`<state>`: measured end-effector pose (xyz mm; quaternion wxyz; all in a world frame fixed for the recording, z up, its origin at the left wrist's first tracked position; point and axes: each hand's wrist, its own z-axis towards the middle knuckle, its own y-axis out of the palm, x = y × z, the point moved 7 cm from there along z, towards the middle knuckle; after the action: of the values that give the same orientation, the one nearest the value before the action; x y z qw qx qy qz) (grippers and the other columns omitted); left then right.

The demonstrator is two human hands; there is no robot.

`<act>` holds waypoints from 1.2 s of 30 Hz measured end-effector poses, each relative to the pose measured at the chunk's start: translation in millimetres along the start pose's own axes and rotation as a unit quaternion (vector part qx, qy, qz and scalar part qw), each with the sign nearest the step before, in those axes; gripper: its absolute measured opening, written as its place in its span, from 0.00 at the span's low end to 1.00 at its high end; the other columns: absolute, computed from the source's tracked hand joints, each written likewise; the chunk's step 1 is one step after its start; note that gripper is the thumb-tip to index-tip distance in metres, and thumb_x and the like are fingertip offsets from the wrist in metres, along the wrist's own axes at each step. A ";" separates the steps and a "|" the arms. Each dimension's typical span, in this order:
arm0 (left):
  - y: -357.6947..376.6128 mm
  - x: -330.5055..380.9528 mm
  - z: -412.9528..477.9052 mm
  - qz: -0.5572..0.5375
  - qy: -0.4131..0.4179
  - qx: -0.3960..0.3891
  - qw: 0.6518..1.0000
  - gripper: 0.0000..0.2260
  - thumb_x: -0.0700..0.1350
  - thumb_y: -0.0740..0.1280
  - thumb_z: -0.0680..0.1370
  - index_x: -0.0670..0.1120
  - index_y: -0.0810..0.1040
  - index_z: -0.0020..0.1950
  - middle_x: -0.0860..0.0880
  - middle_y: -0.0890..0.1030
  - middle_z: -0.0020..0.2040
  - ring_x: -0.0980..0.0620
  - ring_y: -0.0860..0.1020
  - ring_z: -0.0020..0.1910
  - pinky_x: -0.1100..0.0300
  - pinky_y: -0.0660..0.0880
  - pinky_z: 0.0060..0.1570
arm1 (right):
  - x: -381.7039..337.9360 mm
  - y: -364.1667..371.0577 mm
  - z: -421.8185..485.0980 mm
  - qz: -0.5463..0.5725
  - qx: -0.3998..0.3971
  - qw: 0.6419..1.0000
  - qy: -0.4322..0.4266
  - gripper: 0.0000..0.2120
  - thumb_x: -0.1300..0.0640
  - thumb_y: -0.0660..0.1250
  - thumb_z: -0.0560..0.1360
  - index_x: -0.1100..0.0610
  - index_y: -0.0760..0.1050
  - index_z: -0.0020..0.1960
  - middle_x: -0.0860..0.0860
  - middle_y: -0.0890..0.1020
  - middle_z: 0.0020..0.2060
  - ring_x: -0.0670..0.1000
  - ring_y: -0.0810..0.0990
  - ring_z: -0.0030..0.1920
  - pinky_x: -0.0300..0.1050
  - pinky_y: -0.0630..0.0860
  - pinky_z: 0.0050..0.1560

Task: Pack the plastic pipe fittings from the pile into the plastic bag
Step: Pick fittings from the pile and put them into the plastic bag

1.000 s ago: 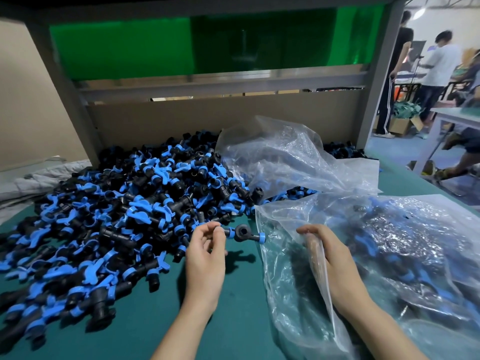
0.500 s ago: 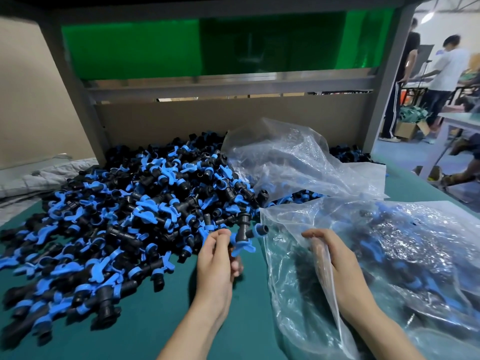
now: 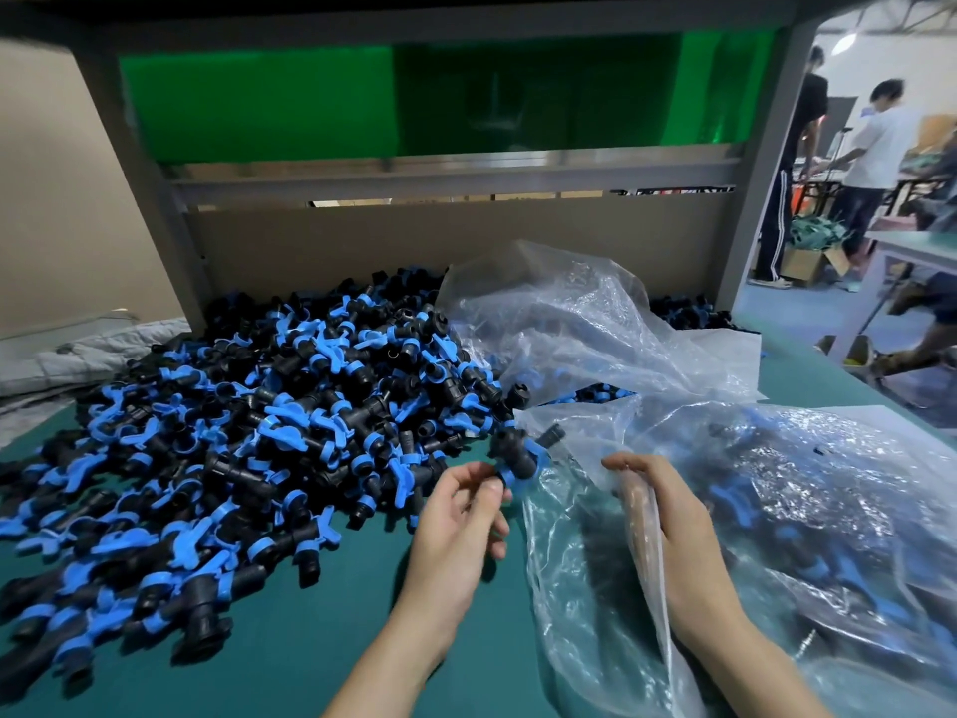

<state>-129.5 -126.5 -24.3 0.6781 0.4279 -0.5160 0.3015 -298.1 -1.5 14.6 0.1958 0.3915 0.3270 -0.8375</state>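
Currently mid-transfer: left hand [image 3: 458,520] pinches one fitting [image 3: 515,453] at its fingertips, just at the mouth of the plastic bag [image 3: 828,510]; right hand [image 3: 673,531] grips the bag's edge, fingers curled on the film, holding it open. Next move likely needs the fitting carried past the rim and released inside. Fitting is a black tee body with blue collars and wing handle; the pile [image 3: 248,432] to the left looks large, bag partly filled.

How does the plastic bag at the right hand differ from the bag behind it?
The front bag holds many fittings; the rear bag looks nearly empty and crumpled. The right hand grips the front bag's edge; no hand touches the rear bag. Both are clear plastic.
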 end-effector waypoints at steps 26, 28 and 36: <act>150.2 35.8 -15.2 0.325 0.262 -0.222 0.881 0.13 0.40 0.54 0.83 0.48 0.70 0.40 0.59 0.77 0.26 0.65 0.76 0.29 0.71 0.73 0.33 | -57.1 -41.3 1.2 -0.011 0.198 0.961 -0.194 0.11 0.59 0.58 0.80 0.55 0.77 0.58 0.50 0.80 0.53 0.54 0.80 0.53 0.58 0.77 0.51; 167.9 27.4 -14.9 0.248 0.208 -0.291 0.900 0.10 0.43 0.56 0.83 0.49 0.71 0.44 0.60 0.80 0.29 0.65 0.79 0.33 0.73 0.74 0.36 | -57.8 -48.2 -1.3 -0.001 0.228 0.951 -0.209 0.12 0.62 0.59 0.79 0.53 0.75 0.59 0.51 0.80 0.54 0.56 0.79 0.56 0.61 0.76 0.55; 100.1 16.3 -5.8 0.190 0.088 -0.198 0.958 0.15 0.35 0.59 0.81 0.54 0.79 0.53 0.57 0.84 0.43 0.61 0.79 0.39 0.67 0.75 0.40 | -47.1 -24.7 0.8 -0.039 0.126 0.977 -0.166 0.12 0.55 0.61 0.78 0.52 0.78 0.58 0.46 0.79 0.56 0.51 0.78 0.56 0.57 0.75 0.56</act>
<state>-207.5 -76.6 17.6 0.7223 0.1513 -0.5750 0.3532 -283.8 18.9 61.6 0.1637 0.2554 0.1973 -0.9322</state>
